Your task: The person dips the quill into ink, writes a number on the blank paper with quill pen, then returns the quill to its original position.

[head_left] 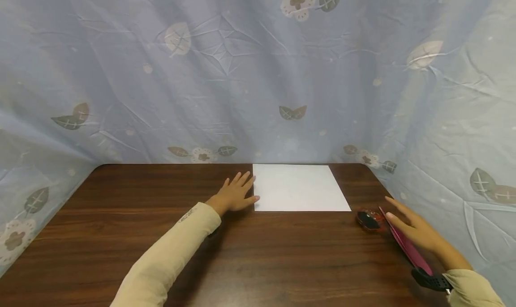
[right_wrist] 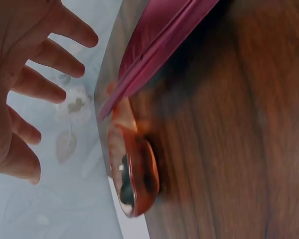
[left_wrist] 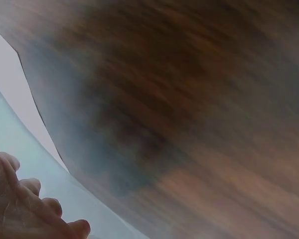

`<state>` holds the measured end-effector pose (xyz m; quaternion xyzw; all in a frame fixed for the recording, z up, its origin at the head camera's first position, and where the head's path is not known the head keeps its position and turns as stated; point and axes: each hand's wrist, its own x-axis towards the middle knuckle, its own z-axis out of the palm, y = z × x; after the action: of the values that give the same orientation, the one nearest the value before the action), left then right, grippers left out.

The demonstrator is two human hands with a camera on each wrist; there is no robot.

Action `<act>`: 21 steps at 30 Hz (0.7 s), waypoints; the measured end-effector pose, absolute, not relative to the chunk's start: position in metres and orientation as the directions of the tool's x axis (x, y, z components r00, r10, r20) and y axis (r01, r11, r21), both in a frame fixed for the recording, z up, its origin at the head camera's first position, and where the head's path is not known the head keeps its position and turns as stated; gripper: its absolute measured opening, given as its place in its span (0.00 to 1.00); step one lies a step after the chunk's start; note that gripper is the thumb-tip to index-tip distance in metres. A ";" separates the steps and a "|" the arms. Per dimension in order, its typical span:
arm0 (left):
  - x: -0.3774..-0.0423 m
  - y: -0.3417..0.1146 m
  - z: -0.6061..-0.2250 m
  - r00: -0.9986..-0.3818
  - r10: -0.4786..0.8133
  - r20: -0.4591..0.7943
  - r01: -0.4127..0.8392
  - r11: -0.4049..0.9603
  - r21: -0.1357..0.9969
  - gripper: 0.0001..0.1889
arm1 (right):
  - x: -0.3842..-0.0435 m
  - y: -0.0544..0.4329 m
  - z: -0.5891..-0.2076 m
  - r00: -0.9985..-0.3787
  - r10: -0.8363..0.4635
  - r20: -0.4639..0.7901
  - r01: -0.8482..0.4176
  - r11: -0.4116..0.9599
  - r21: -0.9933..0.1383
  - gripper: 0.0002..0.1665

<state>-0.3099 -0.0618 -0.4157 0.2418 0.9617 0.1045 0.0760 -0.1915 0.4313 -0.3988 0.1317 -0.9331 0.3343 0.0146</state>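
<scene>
A white sheet of paper (head_left: 300, 188) lies flat at the back of the table. My left hand (head_left: 233, 197) is at the sheet's left edge with fingers spread, and its thumb and fingertips overlap that edge in the head view. Over at the right side, my right hand (head_left: 421, 232) is held with fingers apart and grips nothing. Close beside it is a thin magenta pouch-like thing (head_left: 405, 246), seen nearly edge-on. Just left of its far end sits a small, see-through red-orange object (right_wrist: 144, 174) with a dark oval part.
The dark brown wooden table (head_left: 161, 235) has rounded far corners. Light blue cloth (head_left: 242, 74) with leaves and flowers hangs right behind it and along both sides. A black band (head_left: 431, 280) is on the right wrist.
</scene>
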 end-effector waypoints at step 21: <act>-0.317 -0.023 -0.433 -0.871 0.450 -0.196 0.372 0.866 0.335 0.43 | -0.180 0.460 -0.420 -0.974 -0.189 0.122 -0.224 0.751 -0.621 0.31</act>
<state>-0.3168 -0.0234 -0.4326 0.2147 0.9564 0.1450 0.1349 -0.1797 0.4598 -0.4198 0.1105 -0.9354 0.3348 0.0258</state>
